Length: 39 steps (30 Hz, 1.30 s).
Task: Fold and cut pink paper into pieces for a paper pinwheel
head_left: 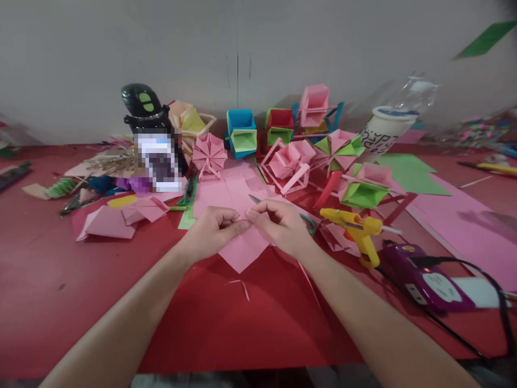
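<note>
Both my hands meet over a pink paper sheet (242, 250) lying on the red table (48, 280). My left hand (212, 231) is closed, pinching the paper's upper edge with fingers curled. Opposite it, my right hand (280, 226) pinches the same edge, its fingertips touching the left hand's. Scissors (309, 222) with a green handle lie partly hidden behind my right hand, their blade tip showing above my fingers.
A yellow glue gun (359, 229) and a purple device (424, 277) with a black cable lie to the right. Several folded paper boxes (283, 161) in pink, green, blue and red stand behind. A black bottle (147, 116), pink scraps (117, 218) and green paper (407, 172) surround them.
</note>
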{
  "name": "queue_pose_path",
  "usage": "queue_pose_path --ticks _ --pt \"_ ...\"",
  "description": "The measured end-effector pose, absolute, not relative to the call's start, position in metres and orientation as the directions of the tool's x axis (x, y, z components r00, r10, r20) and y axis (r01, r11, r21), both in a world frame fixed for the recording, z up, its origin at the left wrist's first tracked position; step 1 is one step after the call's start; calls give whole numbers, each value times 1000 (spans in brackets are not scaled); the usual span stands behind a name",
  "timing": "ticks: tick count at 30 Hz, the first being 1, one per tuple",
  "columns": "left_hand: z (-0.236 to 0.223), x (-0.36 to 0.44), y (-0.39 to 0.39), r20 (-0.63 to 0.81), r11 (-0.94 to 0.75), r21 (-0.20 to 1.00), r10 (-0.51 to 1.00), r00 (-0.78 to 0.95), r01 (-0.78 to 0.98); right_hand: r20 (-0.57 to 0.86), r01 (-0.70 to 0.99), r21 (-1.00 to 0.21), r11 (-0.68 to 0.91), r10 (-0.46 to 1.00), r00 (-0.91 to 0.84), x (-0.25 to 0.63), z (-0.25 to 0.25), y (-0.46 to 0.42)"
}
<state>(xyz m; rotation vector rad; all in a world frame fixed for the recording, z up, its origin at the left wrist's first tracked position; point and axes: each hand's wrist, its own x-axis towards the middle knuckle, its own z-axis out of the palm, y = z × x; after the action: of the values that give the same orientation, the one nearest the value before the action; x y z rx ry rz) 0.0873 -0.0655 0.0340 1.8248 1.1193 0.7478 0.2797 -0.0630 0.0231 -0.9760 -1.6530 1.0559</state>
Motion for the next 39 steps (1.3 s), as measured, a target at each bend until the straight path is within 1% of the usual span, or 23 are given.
queue_pose_path --ticks 4,9,15,21,25,28,31,32,34,35,37,39 --pt "33 88 -66 30 -217 898 899 438 383 309 120 -931 344 920 -240 278 24 -65" --pt "36 88 -66 42 -232 892 897 440 387 269 143 -940 311 929 -253 278 23 -63" --pt "34 89 -66 13 -213 909 874 486 358 244 130 -950 285 932 -267 278 19 -62" --pt "32 89 -67 7 -219 899 874 486 380 283 149 -935 323 928 -241 278 22 -66" --pt "36 88 -64 84 -257 883 910 406 393 262 97 -953 286 943 -204 276 20 -62" --pt "36 87 -61 139 -251 881 948 288 401 231 55 -966 251 943 -242 276 12 -57" --pt "32 84 -57 162 -218 876 973 162 430 221 95 -964 250 944 -244 278 6 -56" --pt "30 83 -55 169 -212 874 976 134 438 238 128 -953 274 941 -240 279 6 -57" --pt "27 81 -53 178 -203 870 979 97 449 331 225 -890 395 903 -275 280 7 -59" --pt "25 80 -52 181 -200 872 980 84 448 392 290 -827 481 864 -315 281 9 -61" --pt "21 79 -50 181 -189 878 982 61 439 496 419 -661 623 781 -380 281 11 -64" --pt "19 79 -49 172 -175 888 984 44 425 542 505 -508 697 715 -442 280 12 -67"
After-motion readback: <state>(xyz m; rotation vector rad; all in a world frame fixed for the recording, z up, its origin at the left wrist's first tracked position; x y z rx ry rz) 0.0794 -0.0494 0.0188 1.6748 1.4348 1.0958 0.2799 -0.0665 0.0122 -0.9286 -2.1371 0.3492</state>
